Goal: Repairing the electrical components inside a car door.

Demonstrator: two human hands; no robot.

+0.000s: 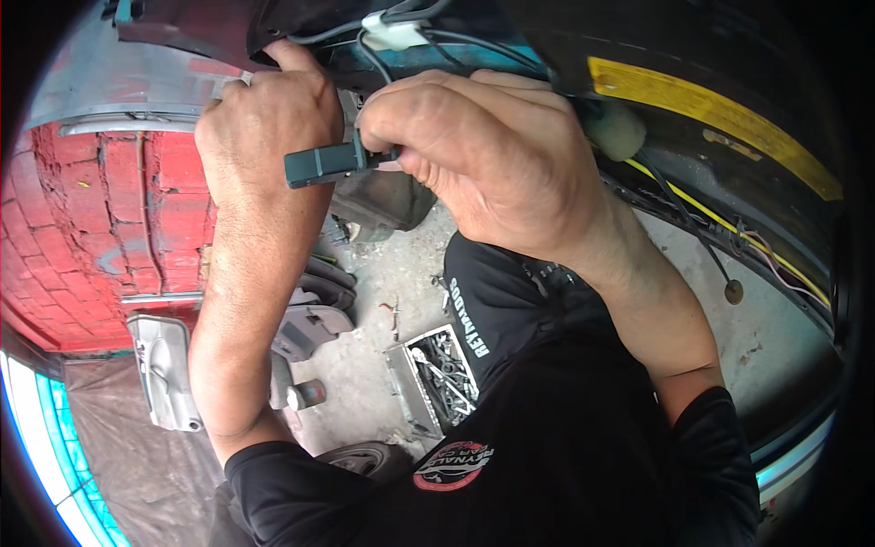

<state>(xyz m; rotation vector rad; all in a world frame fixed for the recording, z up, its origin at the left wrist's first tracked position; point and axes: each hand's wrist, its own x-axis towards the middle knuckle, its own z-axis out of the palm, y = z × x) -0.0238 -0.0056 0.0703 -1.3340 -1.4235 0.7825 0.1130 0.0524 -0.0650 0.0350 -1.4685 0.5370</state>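
Note:
My left hand (269, 118) is raised, back towards me, at the edge of a dark panel (196, 27). One finger stretches up to that edge; the others curl away, and whatever they hold is hidden. Beside it, my right hand (501, 159) pinches a black rectangular plastic piece (319, 166) between thumb and bent forefinger. The block end of the piece points left, across my left wrist. Black cables (369, 59) run just above both hands, passing a white plastic clip (394, 32).
A dark body panel with a yellow strip (720, 128) and a yellow cable (693, 210) lies to the right. On the floor below are an open toolbox (398, 392), pliers (394, 314) and a wheel (365, 459). Grey trim panels (162, 369) stand near a red brick wall (100, 237).

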